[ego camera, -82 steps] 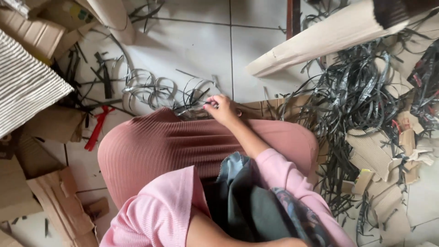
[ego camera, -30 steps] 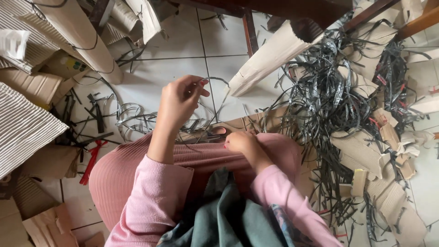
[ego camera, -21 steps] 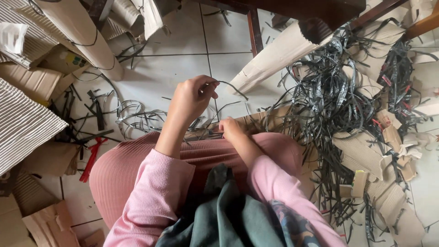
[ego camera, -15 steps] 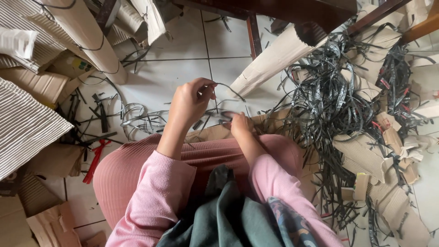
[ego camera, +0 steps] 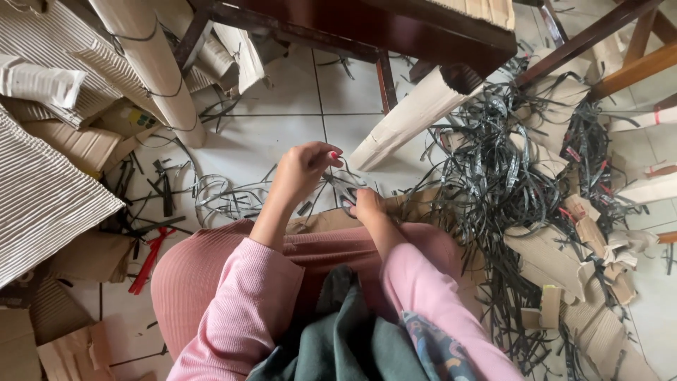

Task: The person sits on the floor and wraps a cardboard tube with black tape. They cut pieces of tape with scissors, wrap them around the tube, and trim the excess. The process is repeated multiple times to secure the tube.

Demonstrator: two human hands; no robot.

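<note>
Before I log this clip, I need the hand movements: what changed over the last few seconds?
The left hand came up into view and now pinches a thin grey strip above the knees. The right hand drew back slightly from the floor to the same strip. The strip pile, cardboard tubes and red tool stayed put.

Even, soft daylight; clear image.
Pale floor tiles (ego camera: 282, 141) evenly lit, shadows faint, no glare; slight softness at the edges, deep shade under the dark wooden furniture (ego camera: 395, 32).

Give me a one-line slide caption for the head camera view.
Seated person's left hand and right hand pinch thin grey strips above a tiled floor littered with cardboard.
</note>
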